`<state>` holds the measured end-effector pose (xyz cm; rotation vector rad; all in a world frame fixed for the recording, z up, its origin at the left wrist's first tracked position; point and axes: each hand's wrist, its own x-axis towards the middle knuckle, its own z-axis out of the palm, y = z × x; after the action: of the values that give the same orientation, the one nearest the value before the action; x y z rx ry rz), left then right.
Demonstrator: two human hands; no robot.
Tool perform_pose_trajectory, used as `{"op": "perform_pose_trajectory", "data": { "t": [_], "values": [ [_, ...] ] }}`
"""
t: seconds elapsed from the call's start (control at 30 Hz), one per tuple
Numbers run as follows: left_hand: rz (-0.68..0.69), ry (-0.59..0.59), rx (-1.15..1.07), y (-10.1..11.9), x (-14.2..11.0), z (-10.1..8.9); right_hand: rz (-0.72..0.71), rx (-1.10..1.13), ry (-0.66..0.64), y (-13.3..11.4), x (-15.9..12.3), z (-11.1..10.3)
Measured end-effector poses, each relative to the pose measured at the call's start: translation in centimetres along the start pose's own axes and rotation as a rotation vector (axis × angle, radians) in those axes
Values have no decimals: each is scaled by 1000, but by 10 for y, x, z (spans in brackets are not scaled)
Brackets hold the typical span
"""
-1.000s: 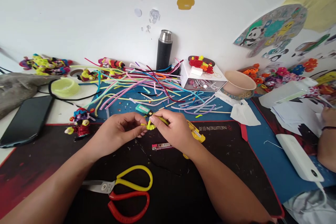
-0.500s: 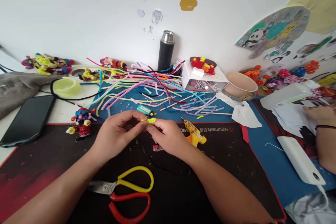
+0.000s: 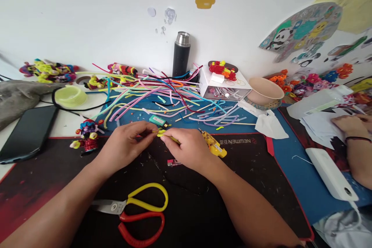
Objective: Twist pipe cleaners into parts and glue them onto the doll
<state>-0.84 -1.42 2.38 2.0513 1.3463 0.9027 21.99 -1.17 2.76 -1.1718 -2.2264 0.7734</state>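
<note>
Between my two hands is a small yellow pipe cleaner piece (image 3: 160, 133), its shape partly hidden by fingers. My left hand (image 3: 128, 141) pinches its left end with thumb and forefinger. The fingers of my right hand (image 3: 186, 147) press on its right end. Just beyond the fingertips lies a green lighter (image 3: 158, 120). A yellow glue gun (image 3: 215, 145) rests behind my right hand, partly covered by it. Nearer to me, scissors (image 3: 145, 213) with one yellow and one red handle lie on the black mat (image 3: 244, 201).
Many coloured pipe cleaners (image 3: 151, 89) spread along the back, before a black thermos (image 3: 181, 56). A white box (image 3: 223, 85) and a bowl (image 3: 266, 91) stand right of them. At left are a phone (image 3: 29, 133) and small dolls (image 3: 88, 137). Another person's hands (image 3: 347, 124) are at far right.
My right hand has turned slightly over the yellow piece, which now shows less of its folded, fan-like shape. The whole view has shifted a little.
</note>
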Motion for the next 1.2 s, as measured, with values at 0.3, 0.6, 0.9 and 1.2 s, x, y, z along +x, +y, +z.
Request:
{"op": "perform_pose_trajectory", "data": {
  "t": [0.3,0.6,0.9,1.2],
  "values": [
    [-132,-103,-333,9,-2,-2,85,206,146,2,3,-8],
    [-261,18,-595,23,0,-1,165,383,-42,3,3,2],
    [-72,105,-51,8,-3,5,56,34,-155,-4,0,8],
    [3,-94,-24,-4,-1,3,-79,-76,-47,1,-1,-1]
  ]
}}
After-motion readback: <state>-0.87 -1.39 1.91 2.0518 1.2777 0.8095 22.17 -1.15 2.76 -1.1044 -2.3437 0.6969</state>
